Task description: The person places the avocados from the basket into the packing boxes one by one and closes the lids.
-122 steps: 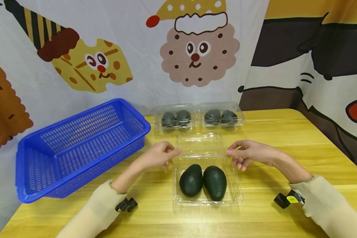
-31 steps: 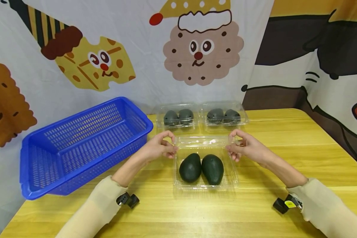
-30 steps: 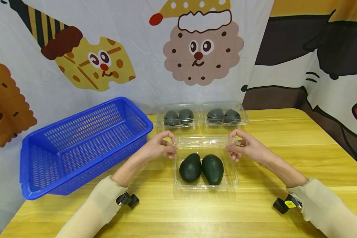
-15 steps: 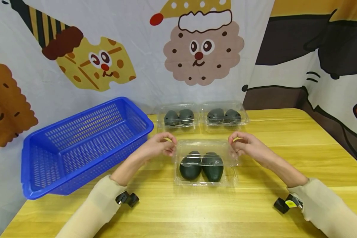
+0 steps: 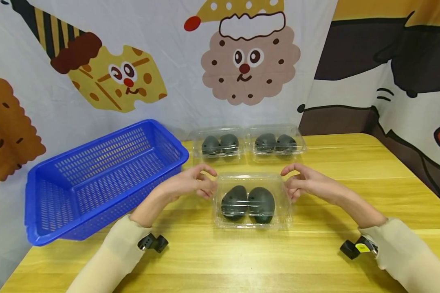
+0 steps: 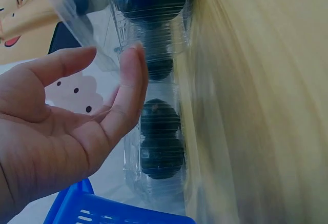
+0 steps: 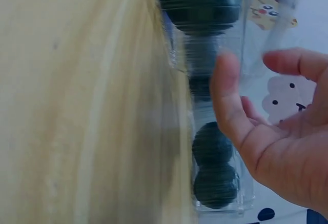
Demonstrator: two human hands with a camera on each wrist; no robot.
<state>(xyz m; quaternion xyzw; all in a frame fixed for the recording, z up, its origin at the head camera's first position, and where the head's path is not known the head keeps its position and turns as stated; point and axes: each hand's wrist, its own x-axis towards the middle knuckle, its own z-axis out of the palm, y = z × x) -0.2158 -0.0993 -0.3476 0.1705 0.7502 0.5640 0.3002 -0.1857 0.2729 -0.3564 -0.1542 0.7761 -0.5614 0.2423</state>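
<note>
A clear plastic clamshell box (image 5: pixel 249 179) sits mid-table, its lid folded over two dark green avocados, a left one (image 5: pixel 234 203) and a right one (image 5: pixel 262 205). In both wrist views the lid slants away from the base. My left hand (image 5: pixel 190 182) is at the box's back left corner, thumb and fingers loosely bent and apart, holding nothing. At the back right corner, my right hand (image 5: pixel 308 184) mirrors it, fingertips right by the side wall. The left wrist view shows a gap between the left hand's (image 6: pixel 66 116) thumb and fingers.
Two more lidded clear boxes, a left one (image 5: pixel 219 156) and a right one (image 5: pixel 276 154), each holding two avocados, stand behind against the printed cloth (image 5: pixel 183 81). A blue slotted basket (image 5: pixel 168 173) occupies the left of the wooden table (image 5: pixel 249 264).
The lid, earlier folded back, has swung forward over the avocados. The box has shifted slightly toward the back. Both hands held the lid's sides and have now let go, fingers loosened.
</note>
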